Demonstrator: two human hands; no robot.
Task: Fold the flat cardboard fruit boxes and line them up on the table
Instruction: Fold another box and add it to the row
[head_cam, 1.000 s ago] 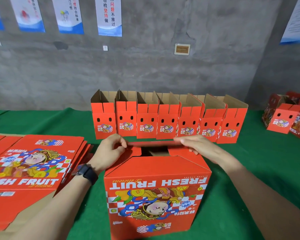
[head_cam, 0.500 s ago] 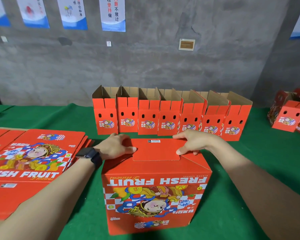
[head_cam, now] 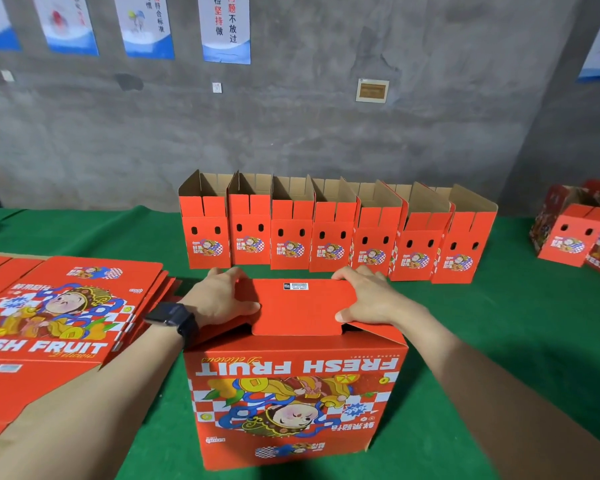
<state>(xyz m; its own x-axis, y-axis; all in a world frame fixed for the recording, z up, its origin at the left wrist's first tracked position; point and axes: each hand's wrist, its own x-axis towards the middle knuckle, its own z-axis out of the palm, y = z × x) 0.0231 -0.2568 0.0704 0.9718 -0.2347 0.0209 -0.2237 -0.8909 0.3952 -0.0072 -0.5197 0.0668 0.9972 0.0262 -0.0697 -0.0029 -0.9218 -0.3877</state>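
A red fruit box (head_cam: 291, 382) stands upside down on the green table (head_cam: 499, 341) right in front of me, its "FRESH FRUIT" print inverted. Its bottom flap (head_cam: 302, 306) lies folded down across the top, with its near tab not quite flush. My left hand (head_cam: 219, 296) holds the flap's left end, thumb on top and fingers curled over the far edge. My right hand (head_cam: 368, 296) holds the right end the same way. Behind stands a row of several folded open boxes (head_cam: 333, 237). A stack of flat boxes (head_cam: 49, 323) lies at the left.
More folded red boxes (head_cam: 568, 240) sit in a loose heap at the far right of the table. A grey concrete wall with posters (head_cam: 226, 29) rises close behind the row. Green cloth shows between the row and the heap.
The open bottom flaps were pushed down and the large flap folded over them. Both hands have slid outward to the flap's ends and now hold it down.
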